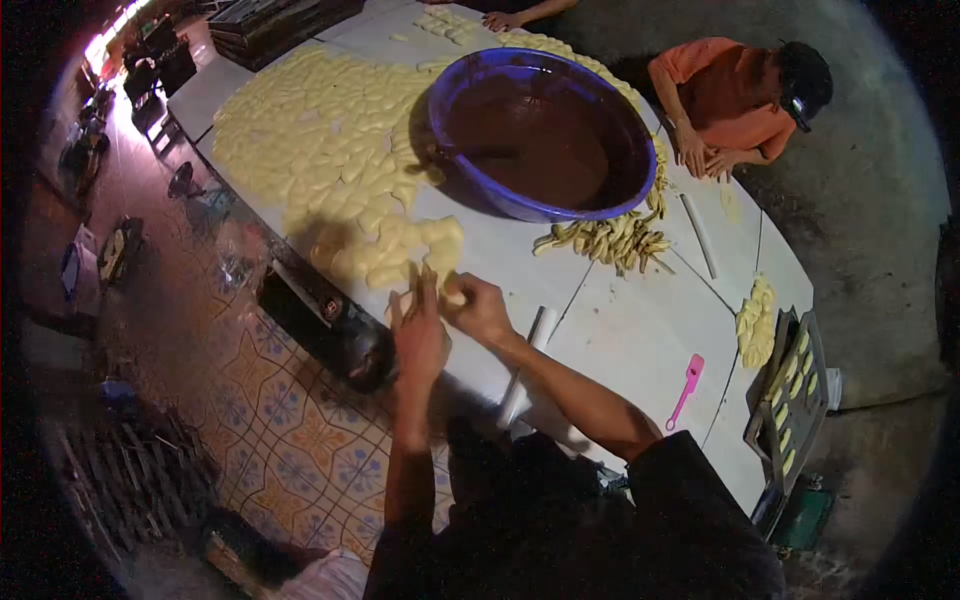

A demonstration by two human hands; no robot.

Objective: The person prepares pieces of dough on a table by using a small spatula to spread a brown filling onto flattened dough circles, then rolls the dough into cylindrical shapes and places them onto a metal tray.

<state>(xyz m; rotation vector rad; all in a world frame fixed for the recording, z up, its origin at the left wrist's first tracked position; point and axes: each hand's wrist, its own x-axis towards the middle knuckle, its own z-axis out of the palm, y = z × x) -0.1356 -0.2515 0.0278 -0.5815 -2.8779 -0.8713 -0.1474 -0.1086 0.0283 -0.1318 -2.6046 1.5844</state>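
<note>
My left hand (422, 335) lies with its fingers stretched out at the table's near edge, over a pale yellow dough piece mostly hidden beneath it. Beside it, my right hand (482, 312) is closed, its curled fingers pinching a bit of yellow dough (455, 297). Just beyond both hands begins a wide spread of flat, overlapping dough pieces (330, 150). A white rolling pin (527, 368) lies under my right forearm. Farther off stands a large blue-purple basin (510, 205) with brown contents, and a heap of thin yellow-brown strips (610, 243) is next to it.
A pink spatula (688, 390) and another thin white rod (698, 235) rest on the white table (630, 340). At the right edge, a metal tray (815, 400) holds shaped dough beside a dough pile (757, 325). A co-worker in orange (715, 95) works across the table; another's hand (502, 20) shows beyond.
</note>
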